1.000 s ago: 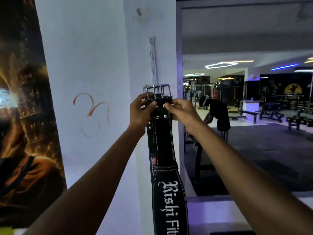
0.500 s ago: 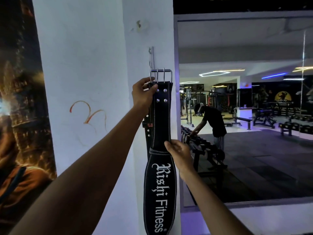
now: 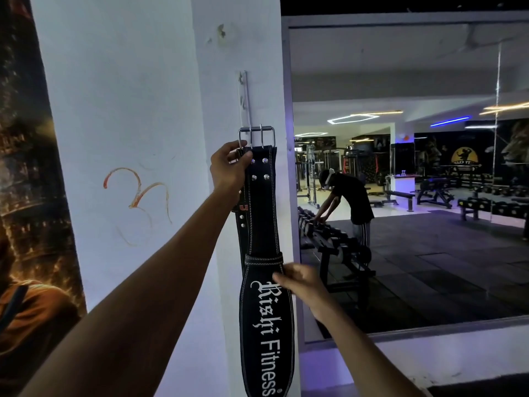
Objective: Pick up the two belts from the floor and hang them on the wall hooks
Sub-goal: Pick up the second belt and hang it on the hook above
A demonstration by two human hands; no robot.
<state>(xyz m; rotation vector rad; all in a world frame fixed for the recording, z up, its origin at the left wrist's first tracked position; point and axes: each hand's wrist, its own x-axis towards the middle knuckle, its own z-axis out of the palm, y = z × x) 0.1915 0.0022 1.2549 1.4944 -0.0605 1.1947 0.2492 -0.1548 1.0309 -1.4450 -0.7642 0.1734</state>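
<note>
A black leather weight belt [image 3: 262,213] with white lettering hangs straight down against the white pillar, its steel buckle [image 3: 256,136] up at the foot of a metal hook strip [image 3: 245,98]. My left hand [image 3: 229,170] grips the belt's top edge just under the buckle. A second dark belt [image 3: 241,216] shows as a thin strip behind the first, mostly hidden. My right hand [image 3: 300,285] touches the right edge of the wide lettered part, fingers loosely curled. Whether the buckle rests on a hook cannot be told.
A white pillar [image 3: 137,110] fills the middle, with an orange scribble [image 3: 137,202] on it. A dark poster [image 3: 25,196] covers the left. To the right, a mirror [image 3: 415,196] shows a gym with a dumbbell rack [image 3: 329,239] and a person bending over it.
The right hand let go of the buckle end and dropped to the belt's wide middle. The belt's top rose toward the hook strip, held by the left hand alone.
</note>
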